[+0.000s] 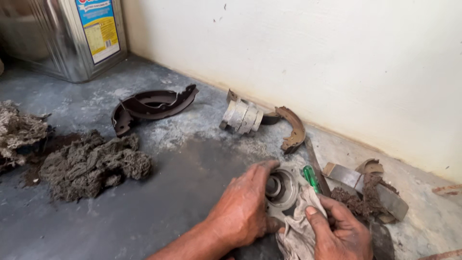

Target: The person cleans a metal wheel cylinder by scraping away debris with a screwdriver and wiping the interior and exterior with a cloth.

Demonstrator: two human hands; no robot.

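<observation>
A round metal hub part (283, 188) with a central bore lies on the grey floor near the bottom of the view. My left hand (243, 209) grips its left edge, fingers curled over the rim. Pressed against the part's lower right side is a dirty grey rag (296, 226), held by my right hand (341, 233). A green-handled screwdriver (311, 178) lies just right of the part, beside my right fingers.
Dark brake shoes (151, 106) lie at mid left; a worn shoe (293, 127) and stacked metal rings (242, 117) sit by the white wall (337, 58). Greasy waste piles (91, 163) are at left, a metal tin (72, 36) at top left, more scrap (370, 188) at right.
</observation>
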